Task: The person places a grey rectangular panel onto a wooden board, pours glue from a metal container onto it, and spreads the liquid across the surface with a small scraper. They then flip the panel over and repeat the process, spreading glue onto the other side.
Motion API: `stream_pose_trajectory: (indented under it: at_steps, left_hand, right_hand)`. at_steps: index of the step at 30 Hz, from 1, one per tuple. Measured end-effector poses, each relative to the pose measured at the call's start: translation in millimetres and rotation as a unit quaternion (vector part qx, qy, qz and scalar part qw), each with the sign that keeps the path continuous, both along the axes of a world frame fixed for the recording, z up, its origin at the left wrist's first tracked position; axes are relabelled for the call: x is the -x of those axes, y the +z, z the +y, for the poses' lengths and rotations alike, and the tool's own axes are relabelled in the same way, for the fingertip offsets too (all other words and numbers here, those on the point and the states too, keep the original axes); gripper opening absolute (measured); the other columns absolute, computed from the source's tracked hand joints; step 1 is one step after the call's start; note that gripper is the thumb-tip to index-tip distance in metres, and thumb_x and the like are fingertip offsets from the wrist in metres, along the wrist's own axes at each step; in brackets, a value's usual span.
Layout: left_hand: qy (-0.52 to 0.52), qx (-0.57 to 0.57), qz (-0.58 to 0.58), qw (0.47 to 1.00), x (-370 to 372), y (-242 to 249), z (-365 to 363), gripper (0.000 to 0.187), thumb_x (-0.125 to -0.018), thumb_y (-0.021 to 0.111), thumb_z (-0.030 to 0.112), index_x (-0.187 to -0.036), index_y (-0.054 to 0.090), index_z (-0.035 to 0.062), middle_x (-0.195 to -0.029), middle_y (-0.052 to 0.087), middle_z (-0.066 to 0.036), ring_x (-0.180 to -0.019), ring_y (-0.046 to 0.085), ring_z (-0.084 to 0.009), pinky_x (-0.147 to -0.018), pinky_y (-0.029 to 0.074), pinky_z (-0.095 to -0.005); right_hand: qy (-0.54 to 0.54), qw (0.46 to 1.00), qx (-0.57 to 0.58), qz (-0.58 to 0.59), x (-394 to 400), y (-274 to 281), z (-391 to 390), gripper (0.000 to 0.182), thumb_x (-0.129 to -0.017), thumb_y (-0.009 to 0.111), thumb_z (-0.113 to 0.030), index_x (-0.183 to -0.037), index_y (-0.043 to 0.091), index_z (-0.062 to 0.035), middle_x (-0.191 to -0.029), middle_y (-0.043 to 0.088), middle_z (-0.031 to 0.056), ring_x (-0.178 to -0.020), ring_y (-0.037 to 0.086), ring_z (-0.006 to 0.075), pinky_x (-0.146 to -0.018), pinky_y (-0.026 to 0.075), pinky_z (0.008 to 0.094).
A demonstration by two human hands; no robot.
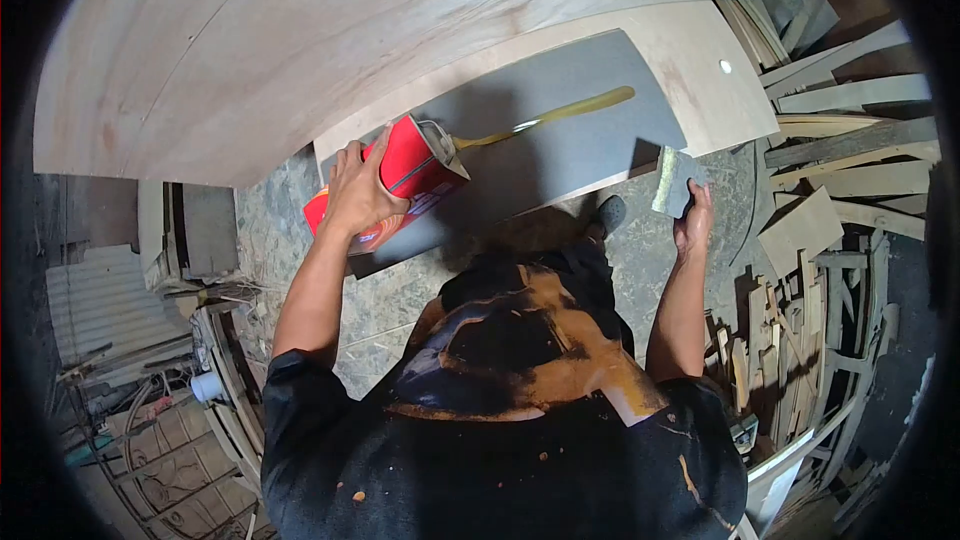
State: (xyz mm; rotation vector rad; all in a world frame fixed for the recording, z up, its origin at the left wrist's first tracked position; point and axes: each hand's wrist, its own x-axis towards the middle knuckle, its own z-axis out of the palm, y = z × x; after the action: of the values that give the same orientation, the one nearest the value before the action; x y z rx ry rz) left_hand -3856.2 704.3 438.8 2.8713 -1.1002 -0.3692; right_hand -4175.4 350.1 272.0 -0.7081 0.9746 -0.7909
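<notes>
My left hand (358, 190) is wrapped round a red can (420, 162), tilted on its side above a dark grey sheet (590, 70). From the can's open end a yellowish-brown liquid (575, 108) runs out and lies in a long streak across the sheet. My right hand (697, 215) grips a flat grey piece (676, 180) with a pale yellow, crusted edge. It is held past the sheet's right end, apart from the streak. The sheet lies on a light plywood board (690, 55). Part of the can's side is hidden by my left fingers.
A large plywood panel (330, 30) spans the top left, beyond the sheet. Stacked wood offcuts (850, 155) and strips (770, 340) fill the right side. Lower left are a metal frame (170, 450) and a white cup-like object (207, 386). My foot (611, 212) stands on the concrete floor (380, 325).
</notes>
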Motion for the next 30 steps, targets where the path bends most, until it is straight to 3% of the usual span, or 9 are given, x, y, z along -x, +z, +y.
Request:
stream_pose_trajectory:
  at_steps: [8, 10, 12, 19, 20, 23, 26, 28, 30]
  left_hand:
    - [0.035, 0.008, -0.015, 0.999, -11.0, -3.6, 74.8, 0.108, -0.048, 0.08, 0.033, -0.142, 0.027, 0.0234, -0.109, 0.044, -0.017, -0.106, 0.042, -0.0351, -0.09, 0.036, -0.0448]
    - [0.055, 0.014, -0.016, 0.998, -9.5, -2.7, 92.2, 0.108, -0.048, 0.08, 0.033, -0.142, 0.027, 0.0233, -0.109, 0.044, -0.017, -0.105, 0.042, -0.0352, -0.091, 0.036, -0.0449]
    - [0.08, 0.017, -0.018, 0.996, -8.8, -2.8, 108.5, 0.108, -0.048, 0.08, 0.032, -0.141, 0.028, 0.0232, -0.109, 0.043, -0.017, -0.105, 0.042, -0.0354, -0.091, 0.036, -0.045]
    - [0.148, 0.056, -0.028, 0.987, -3.7, -10.6, 168.3, 0.109, -0.046, 0.078, 0.027, -0.142, 0.026, 0.0201, -0.108, 0.044, -0.018, -0.104, 0.042, -0.0366, -0.093, 0.036, -0.0447]
    - [0.16, 0.065, -0.026, 0.985, -2.0, -9.5, 175.1, 0.109, -0.046, 0.078, 0.026, -0.142, 0.026, 0.0186, -0.108, 0.044, -0.018, -0.104, 0.042, -0.0365, -0.093, 0.036, -0.0445]
    - [0.174, 0.126, -0.027, 0.976, 6.0, -9.7, 199.7, 0.11, -0.045, 0.078, 0.024, -0.141, 0.026, 0.0145, -0.111, 0.045, -0.018, -0.104, 0.042, -0.0358, -0.095, 0.035, -0.0438]
    - [0.161, 0.187, -0.035, 0.968, 15.3, -3.4, 219.4, 0.111, -0.044, 0.078, 0.022, -0.141, 0.026, 0.011, -0.113, 0.046, -0.017, -0.104, 0.042, -0.0348, -0.096, 0.035, -0.043]
    - [0.169, 0.2, -0.03, 0.965, 17.8, 2.1, 229.0, 0.112, -0.042, 0.079, 0.022, -0.141, 0.026, 0.0093, -0.114, 0.047, -0.017, -0.106, 0.043, -0.0343, -0.097, 0.034, -0.0426]
    - [0.142, 0.235, -0.016, 0.961, 20.6, 13.2, 232.9, 0.113, -0.041, 0.079, 0.02, -0.14, 0.026, 0.0081, -0.117, 0.045, -0.017, -0.111, 0.043, -0.0344, -0.098, 0.036, -0.0406]
  right_hand:
    - [-0.016, 0.999, -0.026, 0.029, -13.2, 9.4, 62.8, 0.044, -0.085, 0.052, -0.011, -0.126, 0.04, 0.0011, -0.118, 0.052, 0.0118, -0.108, 0.051, 0.0229, -0.093, 0.039, 0.0345]
    - [0.061, 0.997, -0.037, 0.025, -21.8, 14.0, 68.3, 0.067, -0.085, 0.054, -0.013, -0.14, 0.018, -0.0001, -0.137, 0.038, 0.0137, -0.123, 0.04, 0.0231, -0.102, 0.03, 0.0362]
    - [0.086, 0.995, -0.043, 0.024, -37.3, 10.2, 68.2, 0.069, -0.084, 0.055, -0.014, -0.141, 0.017, -0.0005, -0.136, 0.038, 0.0131, -0.124, 0.039, 0.0237, -0.102, 0.03, 0.0355]
    - [0.199, 0.979, 0.011, -0.036, -124.4, 14.8, 80.4, 0.047, -0.083, 0.055, -0.009, -0.126, 0.038, -0.0003, -0.115, 0.053, 0.0111, -0.109, 0.05, 0.0217, -0.096, 0.038, 0.0343]
    - [0.242, 0.969, 0.007, -0.053, -135.5, 21.4, 84.0, 0.058, -0.081, 0.057, -0.009, -0.131, 0.032, 0.0048, -0.11, 0.055, 0.0115, -0.104, 0.051, 0.0196, -0.094, 0.037, 0.0329]
    - [0.316, 0.943, 0.095, -0.032, -176.5, 35.0, 105.5, 0.041, -0.081, 0.06, -0.009, -0.119, 0.047, -0.0001, -0.098, 0.058, 0.0055, -0.092, 0.053, 0.0142, -0.085, 0.041, 0.0276]
    - [0.48, 0.827, 0.28, 0.078, -221.5, 54.2, 135.7, 0.031, -0.084, 0.06, -0.011, -0.114, 0.055, -0.0088, -0.09, 0.06, 0.0027, -0.085, 0.051, 0.0098, -0.073, 0.042, 0.0264]
    - [0.549, 0.727, 0.406, 0.079, -256.0, 67.3, 165.7, 0.025, -0.084, 0.058, -0.01, -0.109, 0.059, -0.0118, -0.091, 0.063, 0.0054, -0.082, 0.056, 0.0146, -0.07, 0.044, 0.0294]
    - [0.482, 0.634, 0.604, -0.026, -285.4, 90.6, 202.0, 0.026, -0.083, 0.057, -0.008, -0.107, 0.061, -0.0143, -0.092, 0.064, 0.0091, -0.081, 0.061, 0.0229, -0.071, 0.046, 0.0343]
